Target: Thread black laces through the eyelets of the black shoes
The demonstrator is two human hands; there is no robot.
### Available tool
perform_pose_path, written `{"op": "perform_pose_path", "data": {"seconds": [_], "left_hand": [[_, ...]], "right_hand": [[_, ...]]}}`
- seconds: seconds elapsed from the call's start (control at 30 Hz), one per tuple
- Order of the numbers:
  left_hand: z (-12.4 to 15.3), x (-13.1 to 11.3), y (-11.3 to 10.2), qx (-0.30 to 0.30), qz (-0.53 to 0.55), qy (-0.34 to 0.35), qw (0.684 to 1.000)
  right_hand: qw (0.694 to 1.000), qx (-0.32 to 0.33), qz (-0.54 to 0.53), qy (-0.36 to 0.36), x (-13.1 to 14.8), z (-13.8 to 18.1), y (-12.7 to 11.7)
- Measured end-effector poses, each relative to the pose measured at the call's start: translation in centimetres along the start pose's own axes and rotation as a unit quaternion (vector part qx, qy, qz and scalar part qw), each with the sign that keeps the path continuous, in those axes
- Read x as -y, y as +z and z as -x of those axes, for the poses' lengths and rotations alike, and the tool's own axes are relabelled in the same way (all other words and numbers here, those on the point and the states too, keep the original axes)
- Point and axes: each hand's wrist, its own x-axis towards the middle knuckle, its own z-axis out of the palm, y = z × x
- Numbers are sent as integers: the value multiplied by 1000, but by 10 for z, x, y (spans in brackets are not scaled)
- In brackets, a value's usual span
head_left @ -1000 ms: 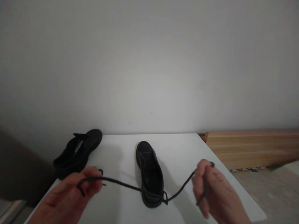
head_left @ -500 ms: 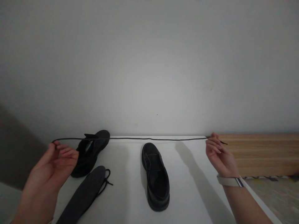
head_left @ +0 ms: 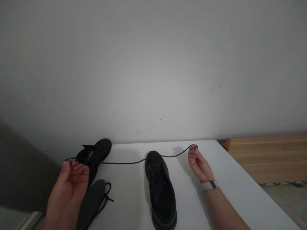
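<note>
A thin black shoelace [head_left: 127, 163] sags between my two hands and passes over the toe of a black shoe [head_left: 159, 188]. My left hand [head_left: 73, 179] pinches one end between thumb and forefinger, its other fingers curled. At the other end, my right hand [head_left: 199, 161] is closed on the lace with its fingertips. The shoe lies sole down, toe toward the wall, with no lace in its eyelets that I can make out. Behind my left hand rests a second black shoe [head_left: 103, 148], partly hidden. A dark grey insole [head_left: 92, 199] lies below it.
All this is on a white table [head_left: 129, 191] against a grey wall [head_left: 153, 80]. Another black lace [head_left: 106, 199], looped and knotted, lies by the insole. A wooden surface [head_left: 266, 156] stands beyond the table's right edge.
Both hands have come closer together and lower, the right moving left. The lace, nearly straight before, now hangs slack and crosses the middle shoe's toe. The view has shifted slightly.
</note>
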Motion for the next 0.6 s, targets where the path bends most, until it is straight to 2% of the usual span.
{"op": "perform_pose_path", "data": {"seconds": [0.13,0.2,0.3,0.4,0.6], "left_hand": [[14,52,2,49,-25,-64,996],[25,83,0,142,-130,-90,977],[42,120,-1,213,-199,-120,949],[52,135,2,255,-251,-115,927],[58,136,2,298,-330,-89,891]], "right_hand": [[995,26,80,58,-25,9,13],[988,48,123,75,-33,13,19],[974,78,197,76,-37,17,22],[955,89,275,61,-35,16,17],[922,94,372,50,-32,12,8]]}}
